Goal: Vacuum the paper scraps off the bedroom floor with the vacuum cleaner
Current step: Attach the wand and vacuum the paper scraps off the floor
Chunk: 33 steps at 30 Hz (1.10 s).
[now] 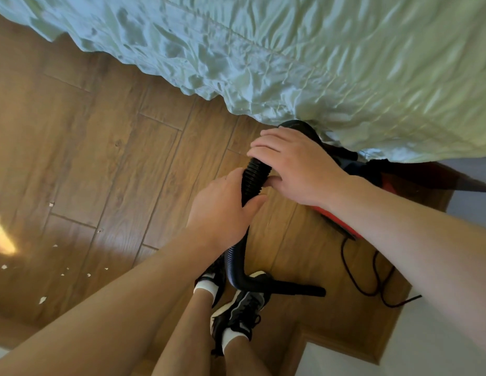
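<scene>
Both hands are closed on the black ribbed hose (256,177). The left hand (223,210) is wrapped around it from below, with the thumb on the near side. The right hand (296,169) lies over the upper part, its fingers curved across the top and its thumb pressed against the side. The two hands almost touch each other.

The hose runs in one long line. It starts at the red vacuum cleaner (332,217), which stands on the floor (106,147) just beside the bed and is partly hidden under the right forearm. From there it passes through both hands and comes down toward the person's shoes (247,302). There it bends, and the nozzle end (301,290) lies flat on the floor, pointing to the right.

The paper scraps (42,299) are small white pieces scattered on the floor well to the left of the hands, so the nozzle now points away from them. The left hand is the nearer one to them. In my judgement, the next move must swing the nozzle end leftward across the feet.

A dark cord (372,280) loops on the floor at the right, and the pale green bed cover (317,63) hangs above.
</scene>
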{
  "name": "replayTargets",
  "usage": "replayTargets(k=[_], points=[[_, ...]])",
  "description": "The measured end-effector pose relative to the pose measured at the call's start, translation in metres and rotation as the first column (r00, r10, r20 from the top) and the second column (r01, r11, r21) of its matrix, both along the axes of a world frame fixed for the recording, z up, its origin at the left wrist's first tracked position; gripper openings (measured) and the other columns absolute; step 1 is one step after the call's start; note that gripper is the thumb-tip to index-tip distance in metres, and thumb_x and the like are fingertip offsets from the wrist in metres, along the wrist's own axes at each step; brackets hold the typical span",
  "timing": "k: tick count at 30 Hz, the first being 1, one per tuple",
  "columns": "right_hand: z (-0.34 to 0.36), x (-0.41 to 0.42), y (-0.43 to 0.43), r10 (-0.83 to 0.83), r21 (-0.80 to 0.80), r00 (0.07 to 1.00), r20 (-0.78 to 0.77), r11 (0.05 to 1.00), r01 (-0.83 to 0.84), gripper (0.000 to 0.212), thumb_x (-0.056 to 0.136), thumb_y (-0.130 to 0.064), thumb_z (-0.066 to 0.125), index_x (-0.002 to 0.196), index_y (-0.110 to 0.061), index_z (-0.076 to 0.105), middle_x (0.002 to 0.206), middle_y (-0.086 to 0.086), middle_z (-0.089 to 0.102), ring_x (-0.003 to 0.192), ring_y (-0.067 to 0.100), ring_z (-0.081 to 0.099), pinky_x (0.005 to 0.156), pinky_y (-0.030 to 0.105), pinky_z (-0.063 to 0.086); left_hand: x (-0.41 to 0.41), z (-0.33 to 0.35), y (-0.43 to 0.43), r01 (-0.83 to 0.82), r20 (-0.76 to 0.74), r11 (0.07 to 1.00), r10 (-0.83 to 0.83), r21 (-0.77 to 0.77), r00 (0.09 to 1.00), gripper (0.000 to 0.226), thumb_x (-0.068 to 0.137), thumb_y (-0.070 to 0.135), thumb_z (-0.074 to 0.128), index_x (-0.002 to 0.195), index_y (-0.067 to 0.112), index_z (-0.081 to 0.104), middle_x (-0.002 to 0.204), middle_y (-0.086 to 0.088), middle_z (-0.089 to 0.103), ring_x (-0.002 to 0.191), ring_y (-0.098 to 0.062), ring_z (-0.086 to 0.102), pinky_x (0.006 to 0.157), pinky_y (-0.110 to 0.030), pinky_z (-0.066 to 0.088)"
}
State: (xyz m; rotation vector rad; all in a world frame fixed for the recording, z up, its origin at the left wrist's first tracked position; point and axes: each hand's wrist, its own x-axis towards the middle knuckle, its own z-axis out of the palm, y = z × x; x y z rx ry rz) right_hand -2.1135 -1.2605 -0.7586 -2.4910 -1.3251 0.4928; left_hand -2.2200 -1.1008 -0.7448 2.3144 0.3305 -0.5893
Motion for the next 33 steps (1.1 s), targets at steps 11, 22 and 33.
replayTargets(k=[11, 22, 33], points=[[0.018, 0.032, 0.018, -0.138, -0.062, 0.99, -0.042, 0.989, 0.135, 0.043, 0.084, -0.032, 0.078, 0.122, -0.016, 0.066, 0.12, 0.001, 0.068, 0.118, 0.028, 0.058, 0.095, 0.042, 0.046, -0.039, 0.008, 0.021, -0.125, -0.073, 0.992, 0.125, -0.001, 0.989, 0.054, 0.093, 0.043, 0.066, 0.141, 0.03, 0.044, 0.102, 0.012, 0.065, 0.084, -0.007, 0.062, 0.072, -0.029, 0.056], [0.035, 0.042, 0.042, -0.174, -0.109, 0.984, -0.039, 0.98, 0.169, 0.054, 0.082, -0.03, 0.081, 0.129, -0.015, 0.061, 0.128, 0.003, 0.065, 0.124, 0.028, 0.055, 0.106, 0.038, 0.035, -0.033, 0.015, 0.05, -0.129, -0.123, 0.991, 0.124, -0.035, 0.985, 0.039, 0.096, 0.037, 0.065, 0.13, 0.026, 0.051, 0.09, 0.011, 0.059, 0.082, -0.015, 0.06, 0.073, -0.037, 0.054], [0.036, 0.014, 0.1, 0.094, -0.011, 0.996, 0.01, 0.996, -0.094, 0.054, 0.073, -0.018, 0.088, 0.122, -0.01, 0.068, 0.122, 0.005, 0.069, 0.12, 0.03, 0.06, 0.117, 0.052, 0.034, -0.007, 0.022, 0.086, -0.161, 0.014, 0.987, 0.161, -0.014, 0.987, 0.036, 0.097, 0.033, 0.061, 0.132, 0.028, 0.051, 0.1, 0.013, 0.06, 0.079, -0.009, 0.054, 0.065, -0.03, 0.04]])
